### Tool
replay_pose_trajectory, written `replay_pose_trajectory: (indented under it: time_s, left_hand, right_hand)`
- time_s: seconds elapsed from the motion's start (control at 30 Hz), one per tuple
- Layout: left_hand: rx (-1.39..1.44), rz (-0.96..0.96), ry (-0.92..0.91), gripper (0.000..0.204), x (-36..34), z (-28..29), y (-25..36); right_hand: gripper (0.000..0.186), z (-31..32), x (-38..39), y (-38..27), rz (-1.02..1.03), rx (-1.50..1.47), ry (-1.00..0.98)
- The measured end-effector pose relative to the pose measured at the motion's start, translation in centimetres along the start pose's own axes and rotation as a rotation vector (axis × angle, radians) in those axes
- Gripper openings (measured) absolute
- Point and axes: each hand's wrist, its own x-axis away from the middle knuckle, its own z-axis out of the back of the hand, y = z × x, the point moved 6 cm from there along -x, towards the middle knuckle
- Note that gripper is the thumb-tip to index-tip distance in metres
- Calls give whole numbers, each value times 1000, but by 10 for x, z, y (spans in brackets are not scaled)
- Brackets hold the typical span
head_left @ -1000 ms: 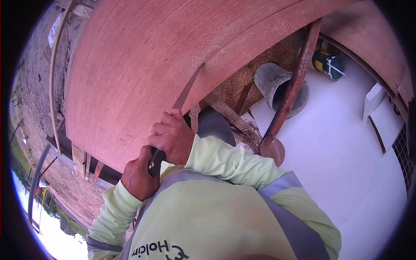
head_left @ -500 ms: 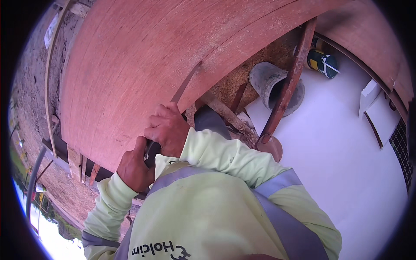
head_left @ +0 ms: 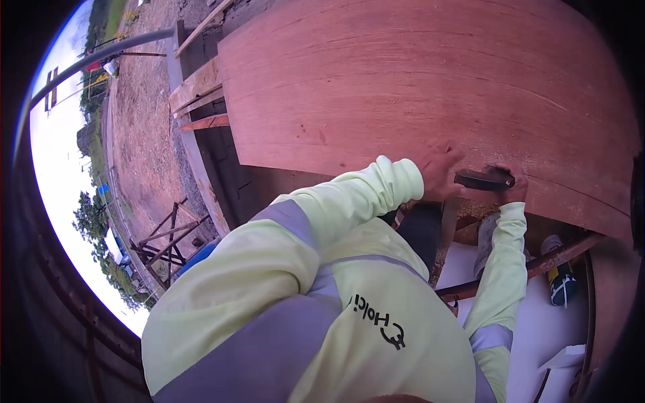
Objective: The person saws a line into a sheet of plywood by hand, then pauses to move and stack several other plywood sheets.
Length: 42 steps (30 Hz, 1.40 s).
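Observation:
A large reddish plywood sheet (head_left: 376,87) spreads in front of me, with sawdust along its near right part. My right hand (head_left: 516,187) is closed around the black handle of a handsaw (head_left: 478,180) at the sheet's near edge. The saw's blade cannot be made out from here. Just left of the handle, my left hand (head_left: 437,169) rests at the plywood's edge, its fingers stretched out over the surface. Whether its thumb side touches the handle is unclear.
Below the sheet on the right are a reddish metal bar (head_left: 554,258), a partly hidden grey bucket (head_left: 485,238) and a dark green can (head_left: 562,285) on a white surface. Timber pieces (head_left: 198,91) jut out at the left, above bare ground.
My view has swung left, so the sheet's left edge and the ground show more. My left hand has come off the saw handle, and the blade, visible before, is out of sight.

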Motion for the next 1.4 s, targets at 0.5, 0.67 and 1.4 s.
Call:
replay_pose_trajectory:
  time_s: [0.5,0.67,1.4]
  left_hand:
    - [77,918,-243,80,169,-79,-235]
    - [-132,862,-233,68,173,-56,-219]
    - [-105,525,-157,61,107,37,-152]
  right_hand:
    - [16,7,-4,15,22,62,-67]
    - [20,4,-5,35,42,128,-40]
    - [68,36,168,100,-703,235,-42]
